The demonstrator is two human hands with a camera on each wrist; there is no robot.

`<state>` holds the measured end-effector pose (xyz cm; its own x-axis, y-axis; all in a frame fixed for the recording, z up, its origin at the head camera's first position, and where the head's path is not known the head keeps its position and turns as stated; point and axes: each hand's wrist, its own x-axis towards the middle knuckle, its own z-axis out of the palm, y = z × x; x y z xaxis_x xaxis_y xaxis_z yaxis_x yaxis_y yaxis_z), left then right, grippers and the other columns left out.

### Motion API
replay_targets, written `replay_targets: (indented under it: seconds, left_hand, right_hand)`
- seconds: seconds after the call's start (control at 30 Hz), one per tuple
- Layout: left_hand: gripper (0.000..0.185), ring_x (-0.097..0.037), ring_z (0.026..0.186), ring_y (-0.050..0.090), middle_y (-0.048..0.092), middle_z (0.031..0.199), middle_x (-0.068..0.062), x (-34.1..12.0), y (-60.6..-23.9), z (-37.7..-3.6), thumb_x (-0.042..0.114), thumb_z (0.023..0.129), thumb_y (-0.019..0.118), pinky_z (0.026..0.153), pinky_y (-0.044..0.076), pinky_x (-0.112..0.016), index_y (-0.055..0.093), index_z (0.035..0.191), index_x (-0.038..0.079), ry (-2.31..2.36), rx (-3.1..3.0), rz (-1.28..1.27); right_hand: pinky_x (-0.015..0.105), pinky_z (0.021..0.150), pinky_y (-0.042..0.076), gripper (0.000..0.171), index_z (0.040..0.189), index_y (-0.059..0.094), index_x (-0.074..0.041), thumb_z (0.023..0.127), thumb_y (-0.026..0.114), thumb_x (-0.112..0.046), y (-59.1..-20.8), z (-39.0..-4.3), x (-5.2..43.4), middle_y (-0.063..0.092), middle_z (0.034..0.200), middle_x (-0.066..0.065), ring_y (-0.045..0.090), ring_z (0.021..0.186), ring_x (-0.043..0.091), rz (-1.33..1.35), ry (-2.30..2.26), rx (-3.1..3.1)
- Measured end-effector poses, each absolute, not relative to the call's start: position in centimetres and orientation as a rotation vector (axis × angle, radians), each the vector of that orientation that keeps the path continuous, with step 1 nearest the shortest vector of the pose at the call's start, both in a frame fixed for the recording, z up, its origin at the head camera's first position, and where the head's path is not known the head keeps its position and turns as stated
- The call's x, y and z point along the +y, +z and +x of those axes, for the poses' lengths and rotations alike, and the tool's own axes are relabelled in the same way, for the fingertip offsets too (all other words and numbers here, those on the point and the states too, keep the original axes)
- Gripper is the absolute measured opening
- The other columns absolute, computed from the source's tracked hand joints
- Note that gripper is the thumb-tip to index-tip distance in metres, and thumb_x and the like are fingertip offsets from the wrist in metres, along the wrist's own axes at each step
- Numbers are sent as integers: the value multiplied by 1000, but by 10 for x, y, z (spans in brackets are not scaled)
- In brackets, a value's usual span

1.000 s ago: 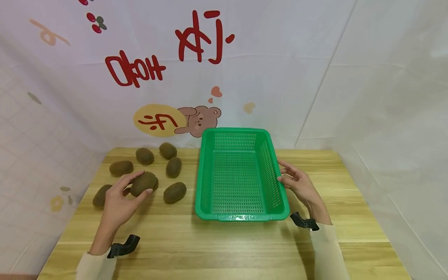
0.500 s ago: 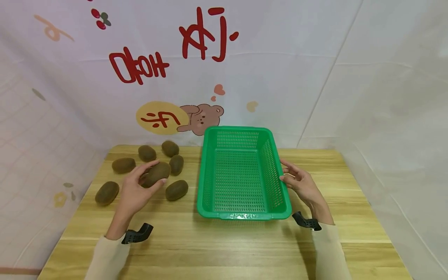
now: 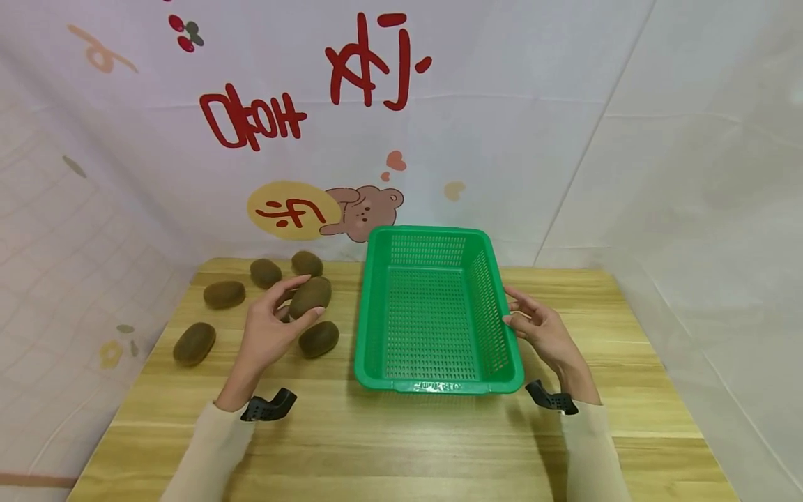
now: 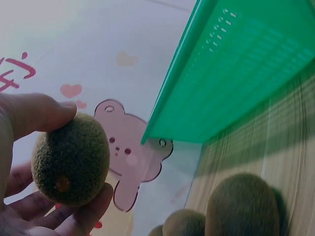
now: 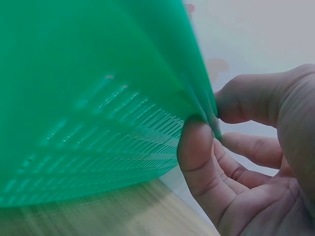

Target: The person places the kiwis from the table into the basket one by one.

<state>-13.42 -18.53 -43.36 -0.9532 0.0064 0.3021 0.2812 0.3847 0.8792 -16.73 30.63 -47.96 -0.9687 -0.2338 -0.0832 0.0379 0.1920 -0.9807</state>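
Left hand (image 3: 271,333) now carries kiwi (image 3: 310,296) nearer green basket (image 3: 439,380), fingers curled round it; right hand (image 3: 544,336) pinches rim. Best clear rim first.

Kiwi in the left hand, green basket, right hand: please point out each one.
kiwi (image 3: 310,295), head view, middle of its brown skin.
green basket (image 3: 439,386), head view, near rim.
right hand (image 3: 543,333), head view, back of the hand.
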Motion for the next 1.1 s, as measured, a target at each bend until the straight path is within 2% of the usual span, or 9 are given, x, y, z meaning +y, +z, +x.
replay_targets:
  seconds: [0.1,0.2,0.27,0.33,0.63,0.97,1.1]
  left_hand:
    - [54,-16,123,62,63,140,-5,-180,-434,-135,18,89,82,97,51,-15,63,140,18,-1599,-2425,-246]
    - [54,-22,127,61,62,141,-5,-173,-433,-136,19,89,82,104,53,-36,63,139,17,-1631,-2433,-258]
    - [53,-24,128,60,62,141,-6,-168,-431,-137,19,89,82,108,50,-49,63,138,16,-1663,-2424,-272]
    - [53,-24,127,60,63,139,-7,-162,-429,-139,17,88,83,110,48,-54,64,137,14,-1697,-2407,-289]
    - [54,-26,131,57,62,140,-8,-142,-419,-150,18,87,84,113,46,-55,63,137,14,-1736,-2421,-295]
    - [55,-22,122,62,63,139,-5,-122,-412,-161,17,87,83,100,55,-39,63,139,11,-1733,-2428,-388]
    - [56,-23,122,63,64,137,-6,-115,-411,-165,18,87,84,98,56,-43,63,138,11,-1732,-2430,-416]
  right_hand:
    - [25,83,59,65,160,36,-15,102,65,-17,-480,-167,306,53,125,8,64,99,8,-197,-1891,2217]
    - [25,83,59,65,161,36,-14,102,65,-17,-482,-166,307,55,125,7,65,99,7,-200,-1892,2205]
    - [26,84,59,65,160,36,-14,102,65,-18,-482,-166,307,55,125,7,65,99,8,-200,-1885,2213]
    - [26,85,59,65,160,36,-15,102,66,-19,-483,-165,308,55,125,6,65,99,7,-196,-1879,2221]
    - [24,86,59,66,161,35,-16,102,65,-19,-482,-167,308,54,127,7,64,102,8,-193,-1884,2217]
    - [24,85,60,68,161,33,-12,102,65,-14,-480,-169,307,55,124,9,66,99,7,-219,-1950,2147]
    - [25,86,60,68,161,33,-11,102,65,-13,-480,-168,307,57,123,7,67,99,7,-227,-1953,2142]
